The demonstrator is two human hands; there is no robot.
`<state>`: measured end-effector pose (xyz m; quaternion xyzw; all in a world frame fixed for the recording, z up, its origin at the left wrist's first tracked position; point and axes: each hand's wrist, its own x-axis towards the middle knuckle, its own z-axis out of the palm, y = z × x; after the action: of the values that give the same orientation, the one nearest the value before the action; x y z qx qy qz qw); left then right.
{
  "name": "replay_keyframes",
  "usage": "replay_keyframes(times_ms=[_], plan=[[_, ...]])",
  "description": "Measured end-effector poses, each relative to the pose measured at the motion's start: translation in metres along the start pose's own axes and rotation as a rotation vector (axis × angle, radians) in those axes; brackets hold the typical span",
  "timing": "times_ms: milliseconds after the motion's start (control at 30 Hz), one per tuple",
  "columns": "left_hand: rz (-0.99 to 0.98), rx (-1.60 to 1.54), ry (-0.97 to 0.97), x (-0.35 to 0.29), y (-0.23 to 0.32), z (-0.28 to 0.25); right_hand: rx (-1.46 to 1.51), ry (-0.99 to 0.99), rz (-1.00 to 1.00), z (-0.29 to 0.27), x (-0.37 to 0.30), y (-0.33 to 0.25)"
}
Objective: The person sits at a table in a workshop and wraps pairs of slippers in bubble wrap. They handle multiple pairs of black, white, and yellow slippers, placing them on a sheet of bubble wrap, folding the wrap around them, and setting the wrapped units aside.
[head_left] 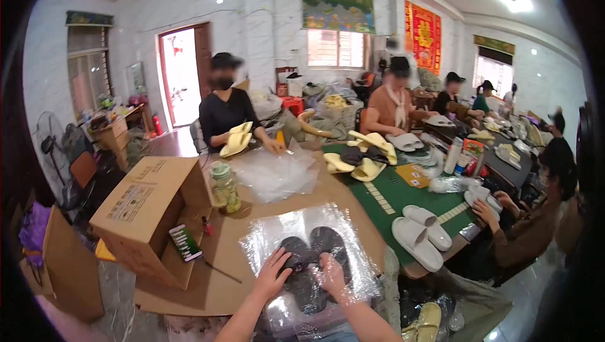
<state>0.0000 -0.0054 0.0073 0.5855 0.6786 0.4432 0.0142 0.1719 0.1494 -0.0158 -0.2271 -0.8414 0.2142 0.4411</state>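
Observation:
A pair of dark grey slippers (pixel 309 296) lies on a stack of clear plastic bags (pixel 261 235) at the table's near edge, partly within shiny film. My left hand (pixel 273 274) rests against the left slipper with its fingers apart. Curled at the inner side of the other slipper, my right hand (pixel 330 274) grips it near the strap. Clear film glints over the right hand and wrist, and the fingertips are partly hidden. Further off on the brown cardboard cover lies another heap of clear bags (pixel 274 175).
On the left stand an open carton (pixel 148 200), a phone (pixel 184 243) and a glass jar (pixel 225 188). White slippers (pixel 418 241) and yellow slippers (pixel 365 169) lie on a green mat (pixel 375 197). Across the table a person (pixel 230 112) holds yellow slippers; others work at the right.

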Motion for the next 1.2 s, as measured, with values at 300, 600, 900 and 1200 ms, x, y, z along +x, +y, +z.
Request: replay_keyframes(times_ms=[300, 600, 900, 1200], plan=[[-0.034, -0.028, 0.010, -0.002, 0.004, -0.005, -0.054, -0.058, 0.057, 0.003, 0.000, -0.004], [-0.047, -0.023, 0.011, -0.003, 0.001, -0.004, 0.008, -0.049, 0.085, 0.007, -0.004, 0.003], [-0.058, -0.034, 0.022, -0.002, 0.007, -0.006, -0.025, -0.026, 0.076, 0.008, -0.002, 0.001], [-0.070, -0.032, 0.023, -0.003, 0.004, -0.005, 0.006, -0.045, 0.081, 0.007, -0.001, 0.000]])
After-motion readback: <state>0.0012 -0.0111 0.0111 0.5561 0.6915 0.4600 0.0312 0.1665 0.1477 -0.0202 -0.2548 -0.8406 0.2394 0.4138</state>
